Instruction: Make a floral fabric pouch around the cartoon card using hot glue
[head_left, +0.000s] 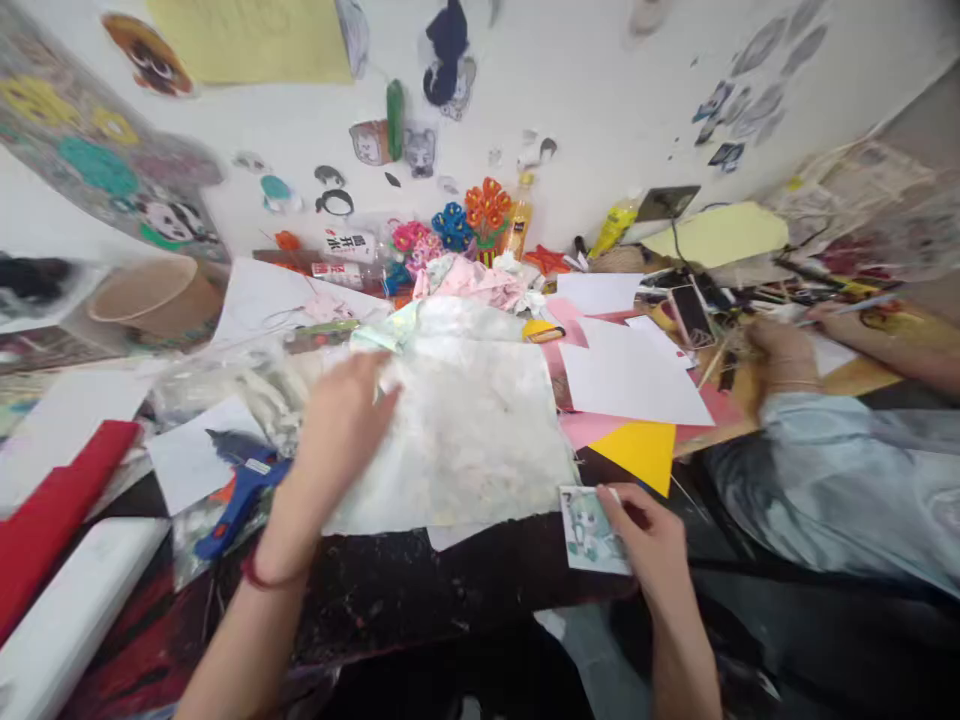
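Note:
My right hand (651,540) pinches the right edge of a small square card (592,532) with a pale green cartoon drawing on it. The card is over the dark front edge of the table. My left hand (346,418), smeared by motion, is over the left side of a stained whitish cloth or sheet (487,430). Its thumb and fingers are apart, and I make out nothing between them. A blue glue gun (244,495) lies to the left of my left wrist.
White sheets (637,370) and yellow paper (639,455) lie to the right. Crumpled pink cloth (480,283), flower ornaments (487,205) and a bottle (519,215) stand behind. A paper tub (157,300) is at left. Another person's hand (784,355) is at right.

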